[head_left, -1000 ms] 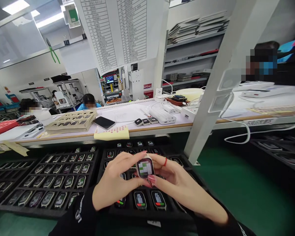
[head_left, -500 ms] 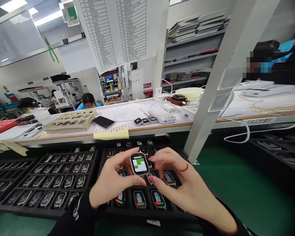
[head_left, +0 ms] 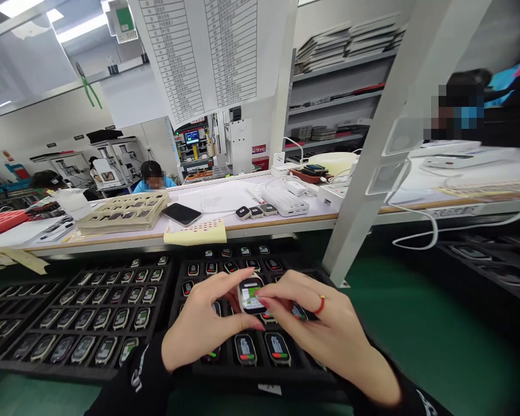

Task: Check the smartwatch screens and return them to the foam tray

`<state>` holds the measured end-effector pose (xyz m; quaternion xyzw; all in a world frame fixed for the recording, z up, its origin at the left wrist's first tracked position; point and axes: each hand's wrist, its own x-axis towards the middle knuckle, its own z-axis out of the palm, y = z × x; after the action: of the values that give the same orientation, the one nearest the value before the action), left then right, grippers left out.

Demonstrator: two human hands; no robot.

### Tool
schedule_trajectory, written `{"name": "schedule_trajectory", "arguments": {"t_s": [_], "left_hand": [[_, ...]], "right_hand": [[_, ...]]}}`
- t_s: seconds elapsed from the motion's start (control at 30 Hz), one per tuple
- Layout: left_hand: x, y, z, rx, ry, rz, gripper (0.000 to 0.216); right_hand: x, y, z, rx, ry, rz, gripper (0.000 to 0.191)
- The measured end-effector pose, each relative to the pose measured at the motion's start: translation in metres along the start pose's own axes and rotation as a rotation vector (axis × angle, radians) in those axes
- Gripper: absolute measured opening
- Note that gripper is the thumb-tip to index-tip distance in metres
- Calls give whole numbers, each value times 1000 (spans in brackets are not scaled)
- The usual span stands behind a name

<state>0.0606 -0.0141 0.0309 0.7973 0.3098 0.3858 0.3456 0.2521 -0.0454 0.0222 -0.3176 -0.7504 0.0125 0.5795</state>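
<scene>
Fingertips of the left hand pinch the left edge of a smartwatch body, its screen lit green and white, while the right hand curls its fingers over the right edge. Both hold it just above the near rows of a black tray filled with similar watches, another tray lying to the left.

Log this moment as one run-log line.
left hand: holds watch module | right hand: fingers on its screen | below: black tray of modules

Two hands, one held watch, three black trays visible, perhaps more, one beige tray.
</scene>
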Motion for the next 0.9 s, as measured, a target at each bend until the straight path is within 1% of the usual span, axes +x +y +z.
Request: {"name": "schedule_trajectory", "arguments": {"t_s": [0.17,0.3,0.37,0.43,0.47,0.53,0.6,0.73,0.9], "left_hand": [[0,-1,2,-150,-3,-82,55],[0,3,3,-221,25,-107,60],[0,4,4,-228,50,-98,60],[0,5,5,-217,79,-81,59],[-1,6,5,-205,95,-69,60],[-1,6,6,-166,125,-39,60],[-1,5,7,-117,146,5,60],[-2,4,8,-47,152,88,59],[-3,5,8,11,154,102,59]], "right_hand": [[-3,-4,-2,170,155,192,14],[-7,-8,1,228,184,245,15],[-8,-10,4,255,214,303,19],[-9,-12,7,297,219,364,23],[-10,-13,8,319,206,386,20],[-9,-15,9,361,173,401,7],[-9,-17,9,398,162,413,10],[-7,-20,11,398,176,501,3],[-4,-25,14,344,197,610,12]]}}
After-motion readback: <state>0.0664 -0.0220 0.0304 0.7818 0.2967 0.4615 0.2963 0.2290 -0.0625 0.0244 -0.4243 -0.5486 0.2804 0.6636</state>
